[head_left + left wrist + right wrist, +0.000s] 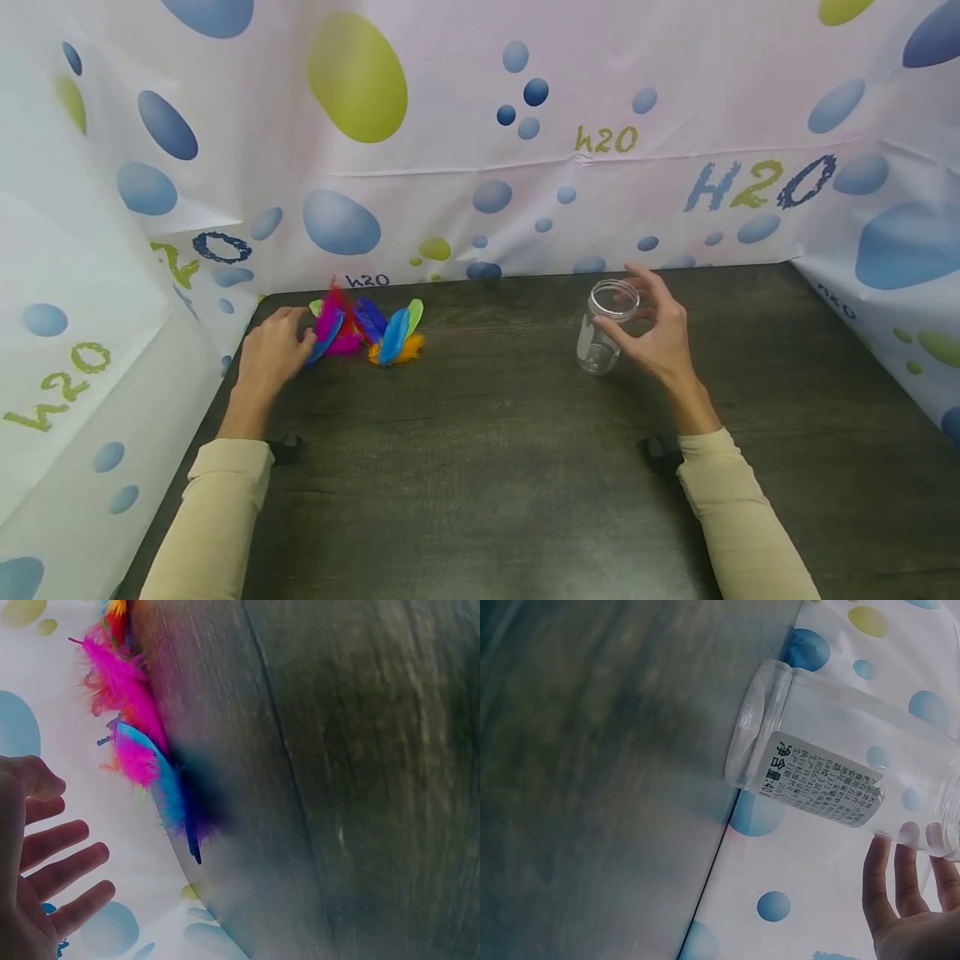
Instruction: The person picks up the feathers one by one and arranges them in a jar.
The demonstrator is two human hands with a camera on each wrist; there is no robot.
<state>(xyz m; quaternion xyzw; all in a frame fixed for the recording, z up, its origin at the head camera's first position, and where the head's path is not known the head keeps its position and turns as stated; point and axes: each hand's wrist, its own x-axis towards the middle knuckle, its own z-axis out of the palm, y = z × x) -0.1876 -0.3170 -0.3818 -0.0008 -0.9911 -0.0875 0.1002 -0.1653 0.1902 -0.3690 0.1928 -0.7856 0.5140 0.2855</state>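
A clear jar (597, 354) without a lid, bearing a white printed label (821, 780), is upright at the right of the dark table. My right hand (660, 333) holds it near the rim, thumb on the near side and fingertips on the far side. Toward the back left lies a pile of bright feathers (341, 329), pink, red and blue, with a second cluster of feathers (395, 333) in blue, green and orange beside it. My left hand (273, 350) is at the left edge of the pile. In the left wrist view its spread fingers (71, 874) hold nothing.
The dark wooden table (465, 467) meets a white sheet (450, 108) printed with blue and green spots, which rises behind it and along both sides. Dark wrist straps with small devices (660, 454) sit at both cuffs.
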